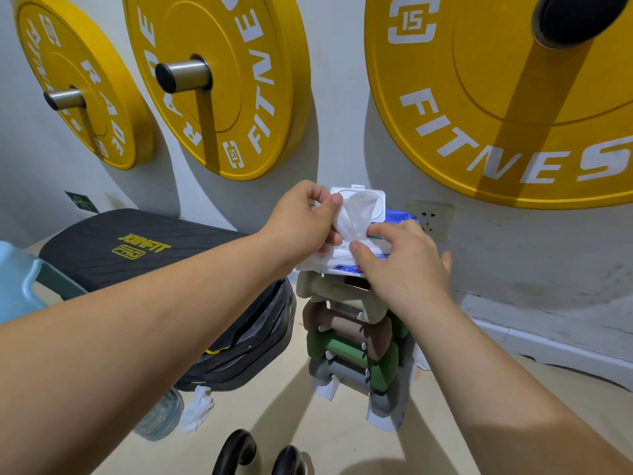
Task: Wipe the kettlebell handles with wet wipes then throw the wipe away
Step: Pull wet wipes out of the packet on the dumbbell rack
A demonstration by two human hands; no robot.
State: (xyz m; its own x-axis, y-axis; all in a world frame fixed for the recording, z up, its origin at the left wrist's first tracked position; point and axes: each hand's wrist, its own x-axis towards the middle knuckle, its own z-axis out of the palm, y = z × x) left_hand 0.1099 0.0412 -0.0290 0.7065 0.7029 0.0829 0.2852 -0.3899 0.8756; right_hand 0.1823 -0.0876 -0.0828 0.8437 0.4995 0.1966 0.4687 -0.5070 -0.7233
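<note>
Two black kettlebell handles (260, 454) rise at the bottom edge of the head view, standing on the beige floor (445, 423), well below both hands. Above them, the left hand (301, 222) pinches a white wet wipe (354, 216) between thumb and curled fingers, the sheet emerging from the opening of a wipes pack (363, 258) whose flip lid (359, 197) stands open. Beside it, the right hand (400, 258) presses on the pack, thumb and fingers lying fairly straight along its top. Under the pack stands a rack of dumbbells (352, 334) in cream, brown, green and grey. On the floor to the left lie a crumpled white wipe (197, 407), a plastic bottle (161, 416) and a black JOINFIT bench pad (137, 248). Yellow weight plates (219, 84) hang on the wall (339, 97).
</note>
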